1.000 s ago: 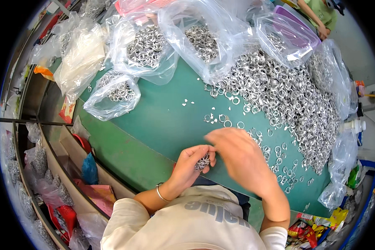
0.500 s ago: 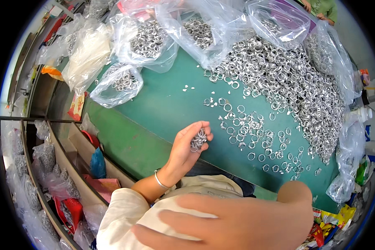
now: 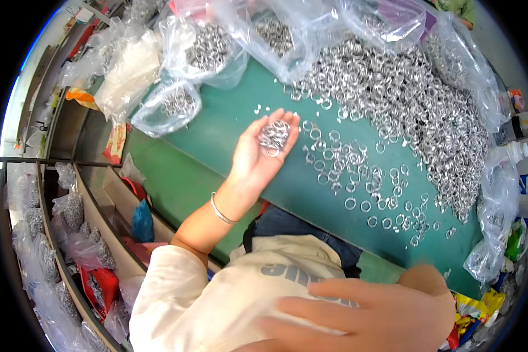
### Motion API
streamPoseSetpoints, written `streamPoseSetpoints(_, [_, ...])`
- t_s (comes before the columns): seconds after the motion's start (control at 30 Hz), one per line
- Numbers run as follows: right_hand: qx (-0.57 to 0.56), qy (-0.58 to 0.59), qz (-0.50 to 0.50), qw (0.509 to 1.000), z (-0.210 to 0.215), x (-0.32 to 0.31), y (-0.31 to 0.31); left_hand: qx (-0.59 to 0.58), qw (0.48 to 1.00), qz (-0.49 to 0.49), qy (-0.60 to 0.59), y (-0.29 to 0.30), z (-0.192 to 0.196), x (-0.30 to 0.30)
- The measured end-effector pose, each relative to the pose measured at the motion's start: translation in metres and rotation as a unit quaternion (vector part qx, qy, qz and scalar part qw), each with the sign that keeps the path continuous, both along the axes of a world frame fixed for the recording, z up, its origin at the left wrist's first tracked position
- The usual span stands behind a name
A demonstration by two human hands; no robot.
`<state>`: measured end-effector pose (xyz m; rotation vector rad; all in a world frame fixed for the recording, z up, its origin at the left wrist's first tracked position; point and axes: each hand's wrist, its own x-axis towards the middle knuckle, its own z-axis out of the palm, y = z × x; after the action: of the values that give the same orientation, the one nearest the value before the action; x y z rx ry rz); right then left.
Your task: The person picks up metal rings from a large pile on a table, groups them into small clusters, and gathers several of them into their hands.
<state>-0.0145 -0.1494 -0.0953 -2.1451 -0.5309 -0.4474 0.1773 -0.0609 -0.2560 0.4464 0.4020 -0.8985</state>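
My left hand (image 3: 251, 161) is palm up over the green table (image 3: 208, 126), with fingers stretched forward and slightly curled. A small heap of silver metal rings (image 3: 274, 138) rests in its palm and along the fingers. Close to the camera, low in the view, my right hand (image 3: 364, 311) is blurred by motion; its fingers are stretched and apart, and nothing shows in them. Several loose rings (image 3: 334, 170) lie scattered on the table to the right of my left hand. A large pile of similar rings (image 3: 393, 100) spreads behind them.
Clear plastic bags of rings stand along the far edge, including an open small bag (image 3: 167, 111) and a larger bag (image 3: 208, 50). Another plastic bag (image 3: 491, 223) hangs at the right. Shelving with bagged parts (image 3: 70, 214) stands at left. Part of another person (image 3: 459, 9) shows far right.
My left hand has moved forward over the table and turned from a half-closed cup to an open palm, showing the rings. My right hand has shifted a little right and down.
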Motion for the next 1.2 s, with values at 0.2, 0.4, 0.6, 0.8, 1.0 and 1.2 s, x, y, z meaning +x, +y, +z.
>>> streamPoseSetpoints(0.2, [-0.141,0.201,-0.210,0.946,-0.053,-0.056,-0.050,-0.061,0.984,-0.160,0.043,-0.044,-0.003,-0.002])
streamPoseSetpoints(0.4, [0.346,0.022,-0.418,0.840,-0.140,-0.081,-0.049,0.100,0.913,-0.348,-0.186,-0.102,0.029,-0.088])
streamPoseSetpoints(0.6, [0.626,-0.212,-0.495,0.564,-0.140,-0.084,-0.088,0.001,0.884,-0.428,-0.190,-0.195,0.038,-0.219])
streamPoseSetpoints(0.8, [0.605,-0.197,-0.534,0.556,-0.151,-0.137,-0.114,-0.020,0.897,-0.407,-0.172,-0.356,0.058,-0.274])
streamPoseSetpoints(1.0, [0.484,-0.059,-0.595,0.639,-0.168,-0.174,-0.116,0.008,0.774,-0.485,-0.407,-0.382,0.076,-0.273])
streamPoseSetpoints(1.2, [0.130,0.103,-0.617,0.769,-0.165,-0.200,-0.127,-0.007,0.603,-0.432,-0.670,-0.298,0.042,-0.181])
